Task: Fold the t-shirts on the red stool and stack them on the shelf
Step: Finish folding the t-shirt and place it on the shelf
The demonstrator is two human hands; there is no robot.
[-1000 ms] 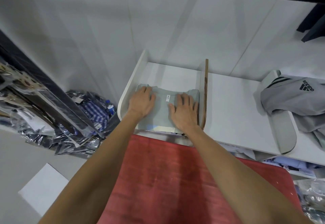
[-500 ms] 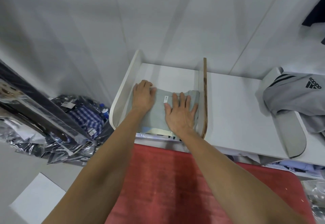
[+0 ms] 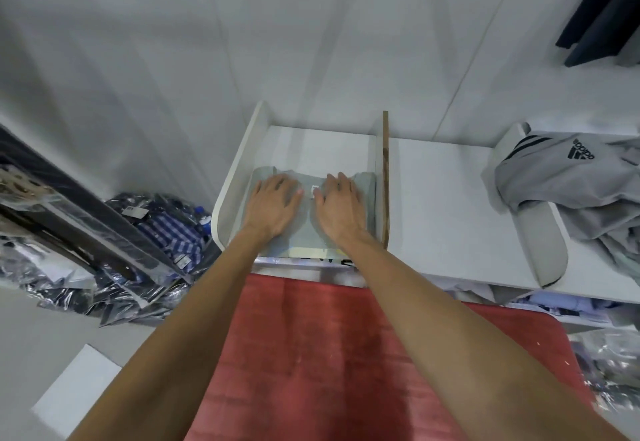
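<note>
At the far left, a heap of plastic-bagged clothes (image 3: 162, 229), one of them blue check, lies on the floor beside the white shelf (image 3: 446, 219). The left forearm reaches forward and up from the lower edge, over the red stool (image 3: 346, 354), and the left hand (image 3: 272, 203) lies palm down on the left half of a folded grey t-shirt (image 3: 306, 229), fingers straight and slightly spread, gripping nothing. The t-shirt sits in the shelf's leftmost compartment, between the curved white end panel (image 3: 239, 170) and the brown-edged divider (image 3: 385, 181), near the front edge; something pale seems to lie under it, though the view is too blurred to say what. The right hand (image 3: 341, 206) rests flat on the shirt's right half, fingers extended and close together, just beside a small white label (image 3: 315, 190). Farther right, a grey garment with a black logo (image 3: 581, 177) is draped over another divider (image 3: 540, 243).
</note>
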